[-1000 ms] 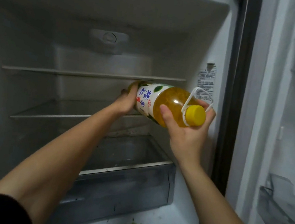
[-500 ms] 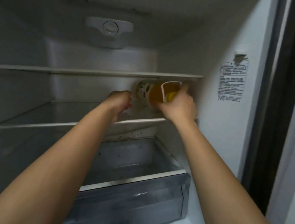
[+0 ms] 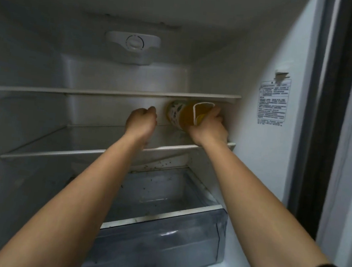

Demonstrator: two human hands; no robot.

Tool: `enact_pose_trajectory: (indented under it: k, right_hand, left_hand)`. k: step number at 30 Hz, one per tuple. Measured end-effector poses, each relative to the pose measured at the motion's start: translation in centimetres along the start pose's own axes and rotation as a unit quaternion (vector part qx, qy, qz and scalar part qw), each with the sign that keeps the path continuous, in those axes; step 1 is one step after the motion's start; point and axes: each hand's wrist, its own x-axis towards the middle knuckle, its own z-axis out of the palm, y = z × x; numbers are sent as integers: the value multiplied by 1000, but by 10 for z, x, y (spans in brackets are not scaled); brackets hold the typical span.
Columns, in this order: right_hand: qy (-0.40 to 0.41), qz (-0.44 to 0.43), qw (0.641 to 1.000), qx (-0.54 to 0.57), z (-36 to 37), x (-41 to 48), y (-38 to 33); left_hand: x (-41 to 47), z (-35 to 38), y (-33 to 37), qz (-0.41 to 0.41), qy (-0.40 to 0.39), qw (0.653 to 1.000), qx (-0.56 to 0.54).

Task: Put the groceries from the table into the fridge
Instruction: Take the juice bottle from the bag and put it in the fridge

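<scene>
A big bottle of yellow juice [image 3: 182,115] with a white label and white carry handle lies on its side on the middle glass shelf [image 3: 76,151] of the open fridge, at the shelf's right end. My right hand [image 3: 209,129] grips its cap end. My left hand [image 3: 141,121] hovers just left of the bottle, fingers curled in, holding nothing. The bottle's cap is hidden behind my right hand.
The upper shelf [image 3: 109,93] sits close above the bottle. A clear crisper drawer [image 3: 159,230] stands pulled out below my arms. A thermostat dial [image 3: 135,43] is on the back wall, a printed sticker [image 3: 273,100] on the right wall.
The bottle went from in front of the fridge deep onto the middle shelf. My left hand let go of its base and drew back; my right hand stays on it.
</scene>
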Motion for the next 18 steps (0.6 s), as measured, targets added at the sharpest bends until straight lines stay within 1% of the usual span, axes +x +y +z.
enact_pose_trajectory:
  k: [2,4,5,7,11,13,15,18]
  right_hand:
    - [-24,15,1000,4,-7,-6,0]
    - [-29,13,999,8,-16,-17,5]
    - [-19,2,1000,7,-20,-24,9]
    - [14,-37,999,-3,-22,-41,20]
    - [77,-150,983,-67,-11,-91,60]
    - [72,-183,977,-85,3,-122,84]
    - [47,-205,973,-95,17,-157,111]
    - [0,-223,969,-107,36,-213,150]
  left_hand:
    - [-9,-7,4,64,46,995,57]
    - [-23,-15,5,123,56,982,131]
    - [-29,-19,3,149,57,973,169]
    - [-44,-27,-2,192,75,951,230]
    - [-90,-44,-34,237,169,911,292]
    - [-120,-50,-62,267,185,890,319]
    - [-154,-54,-97,260,174,882,353]
    - [-214,-59,-148,196,135,888,394]
